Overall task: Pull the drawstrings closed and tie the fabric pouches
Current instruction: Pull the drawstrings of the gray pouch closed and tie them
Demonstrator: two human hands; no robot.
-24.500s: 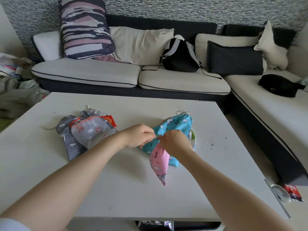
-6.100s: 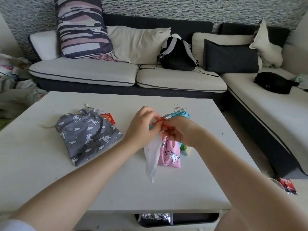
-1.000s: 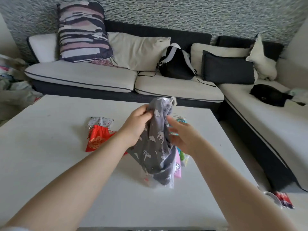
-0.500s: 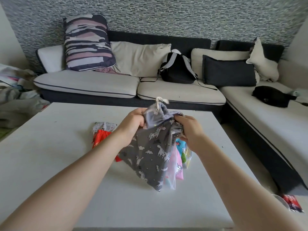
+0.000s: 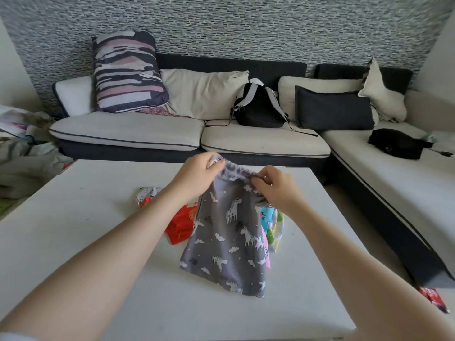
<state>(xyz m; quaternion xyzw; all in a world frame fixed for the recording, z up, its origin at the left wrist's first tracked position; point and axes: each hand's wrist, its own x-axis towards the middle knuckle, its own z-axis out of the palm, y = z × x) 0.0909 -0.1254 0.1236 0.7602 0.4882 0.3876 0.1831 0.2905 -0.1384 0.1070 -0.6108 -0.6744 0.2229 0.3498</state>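
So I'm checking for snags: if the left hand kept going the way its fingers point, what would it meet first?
The left hand points right along the grey pouch's gathered top. It would probably meet the right hand first, gripping the other end, though depth is unclear.

The grey pouch (image 5: 229,239), printed with white unicorns and clouds, hangs upright above the table, its gathered top edge stretched left to right. A red pouch (image 5: 181,223) lies flat to its left; a small pale one (image 5: 147,194) lies farther left (partly hidden). Blue and pink pouches (image 5: 269,222) peek out on its right.
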